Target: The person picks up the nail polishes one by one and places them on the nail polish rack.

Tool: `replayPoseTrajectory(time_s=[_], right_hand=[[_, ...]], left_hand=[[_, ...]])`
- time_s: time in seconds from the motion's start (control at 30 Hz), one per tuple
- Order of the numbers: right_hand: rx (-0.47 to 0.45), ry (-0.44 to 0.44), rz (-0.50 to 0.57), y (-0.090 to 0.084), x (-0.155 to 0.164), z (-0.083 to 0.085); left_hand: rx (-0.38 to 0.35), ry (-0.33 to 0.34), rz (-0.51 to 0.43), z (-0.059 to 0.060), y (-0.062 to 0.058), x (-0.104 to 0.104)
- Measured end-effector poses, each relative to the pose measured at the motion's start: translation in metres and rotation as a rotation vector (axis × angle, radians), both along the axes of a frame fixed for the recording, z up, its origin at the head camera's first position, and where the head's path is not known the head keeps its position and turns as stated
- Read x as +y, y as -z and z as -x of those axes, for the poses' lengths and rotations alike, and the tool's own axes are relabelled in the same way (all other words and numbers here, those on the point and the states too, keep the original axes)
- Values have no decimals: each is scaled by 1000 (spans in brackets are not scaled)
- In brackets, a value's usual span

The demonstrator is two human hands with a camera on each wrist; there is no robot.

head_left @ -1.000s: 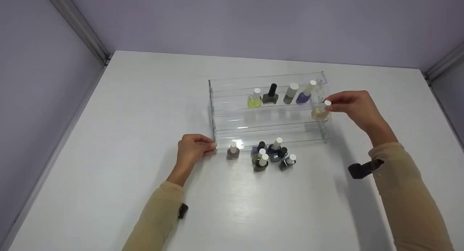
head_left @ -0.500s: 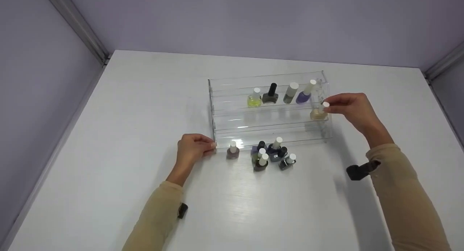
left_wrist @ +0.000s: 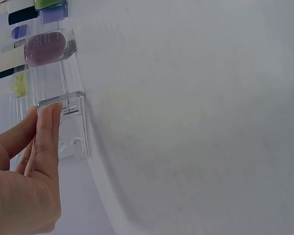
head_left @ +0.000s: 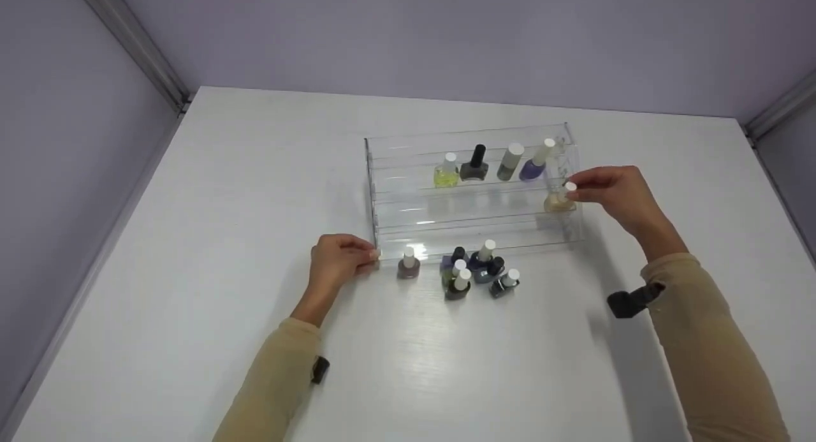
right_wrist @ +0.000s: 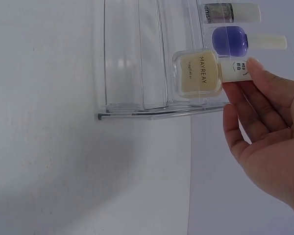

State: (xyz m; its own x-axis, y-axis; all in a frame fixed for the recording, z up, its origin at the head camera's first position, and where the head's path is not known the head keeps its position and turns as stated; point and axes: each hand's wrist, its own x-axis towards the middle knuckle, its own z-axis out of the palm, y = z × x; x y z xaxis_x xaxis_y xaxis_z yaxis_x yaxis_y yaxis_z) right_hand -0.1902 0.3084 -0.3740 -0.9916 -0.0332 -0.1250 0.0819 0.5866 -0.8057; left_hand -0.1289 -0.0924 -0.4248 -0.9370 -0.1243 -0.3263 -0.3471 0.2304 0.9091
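Note:
My right hand [head_left: 621, 196] pinches the white cap of a cream nail polish bottle [right_wrist: 198, 74] between thumb and fingers. This bottle is upright at the right end of a middle tier of the clear acrylic rack [head_left: 468, 231]; whether its base bears on the tier I cannot tell. At the rack's front left corner, my left hand [head_left: 339, 260] pinches the edge of the side panel [left_wrist: 63, 98]. Along the tier behind stand a yellow bottle [head_left: 446, 176], a black-capped dark bottle [head_left: 474, 169], a grey-white bottle [head_left: 510, 162] and a purple bottle [head_left: 533, 169].
A mauve bottle [head_left: 408, 267] stands before the rack near my left hand. Several more bottles cluster to its right, including a dark one [head_left: 457, 290] and another dark one [head_left: 500, 287] at the group's right. The white table [head_left: 408, 365] meets a pale wall behind.
My right hand has shifted slightly left and down with the cream nail polish bottle. The left hand keeps its place at the rack's corner.

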Motion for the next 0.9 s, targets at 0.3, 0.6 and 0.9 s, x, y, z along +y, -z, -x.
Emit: replayPoseTrajectory(time_s=[0.3, 0.6, 0.9], right_hand=[[3, 10, 7, 2, 0, -1], [-19, -2, 1, 1, 2, -1], [-17, -31, -21, 0, 2, -2]], left_hand=[[-5, 7, 2, 0, 0, 0], [-19, 10, 15, 0, -1, 0], [-38, 16, 33, 0, -2, 1]])
